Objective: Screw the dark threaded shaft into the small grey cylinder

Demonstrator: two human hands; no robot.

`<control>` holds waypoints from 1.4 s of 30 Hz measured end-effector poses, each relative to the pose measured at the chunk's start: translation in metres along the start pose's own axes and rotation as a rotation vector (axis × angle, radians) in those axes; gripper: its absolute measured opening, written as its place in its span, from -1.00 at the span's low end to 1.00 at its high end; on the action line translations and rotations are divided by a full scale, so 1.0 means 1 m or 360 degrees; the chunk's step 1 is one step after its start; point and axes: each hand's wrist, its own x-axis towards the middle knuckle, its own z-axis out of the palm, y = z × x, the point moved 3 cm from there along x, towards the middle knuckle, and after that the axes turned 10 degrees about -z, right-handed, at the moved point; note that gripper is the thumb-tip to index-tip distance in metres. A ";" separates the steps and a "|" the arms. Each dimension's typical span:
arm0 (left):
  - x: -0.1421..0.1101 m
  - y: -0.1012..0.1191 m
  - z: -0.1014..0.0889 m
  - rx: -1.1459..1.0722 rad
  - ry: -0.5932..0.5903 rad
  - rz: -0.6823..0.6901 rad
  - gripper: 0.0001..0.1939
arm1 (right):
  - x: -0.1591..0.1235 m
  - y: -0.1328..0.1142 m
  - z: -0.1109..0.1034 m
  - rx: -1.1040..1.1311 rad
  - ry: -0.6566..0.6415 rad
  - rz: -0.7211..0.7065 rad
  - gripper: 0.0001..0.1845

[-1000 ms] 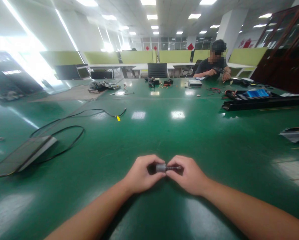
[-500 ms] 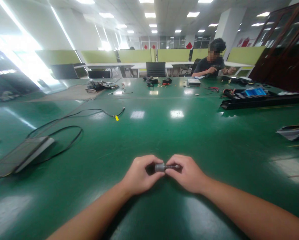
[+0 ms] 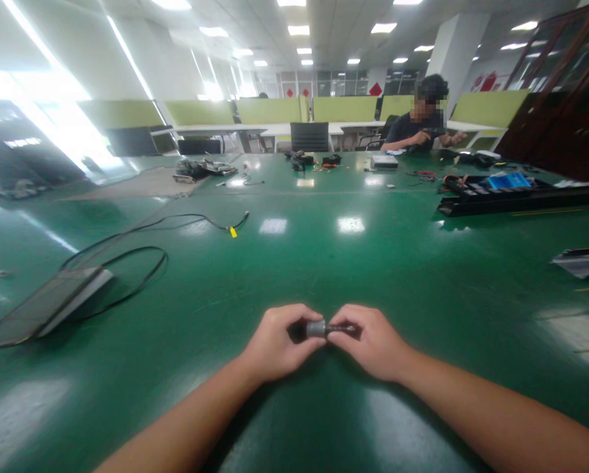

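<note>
My left hand [image 3: 280,341] is closed, its thumb and fingers pinching a short grey metal cylinder [image 3: 316,328]. From the cylinder's right end a thin dark shaft [image 3: 341,328] runs to the right, ending in a brighter tip. My right hand [image 3: 368,341] pinches that shaft near the cylinder, thumb below and fingers above. Both hands are close together over the near part of the green table [image 3: 294,263]. Whether cylinder and shaft are one piece or two I cannot tell.
A flat panel-like device [image 3: 43,309] lies at the left, beside a looped black cable [image 3: 163,263] with a yellow tag. A long black tray [image 3: 515,200] with a blue item is at the right. Across the table sits a person [image 3: 412,131], near scattered electronic parts.
The view has shifted slightly, so the surroundings appear a little farther right. Both hands keep the same grip on the cylinder and shaft.
</note>
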 end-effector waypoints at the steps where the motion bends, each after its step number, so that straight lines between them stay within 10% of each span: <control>1: 0.000 0.000 0.000 0.0003 0.0004 0.0004 -0.79 | 0.000 0.000 0.000 0.0000 -0.0001 -0.0004 -0.96; 42: -0.001 -0.001 -0.005 -0.0020 0.0081 -0.0019 -0.77 | -0.004 0.000 0.003 -0.0026 -0.0041 0.0072 -0.89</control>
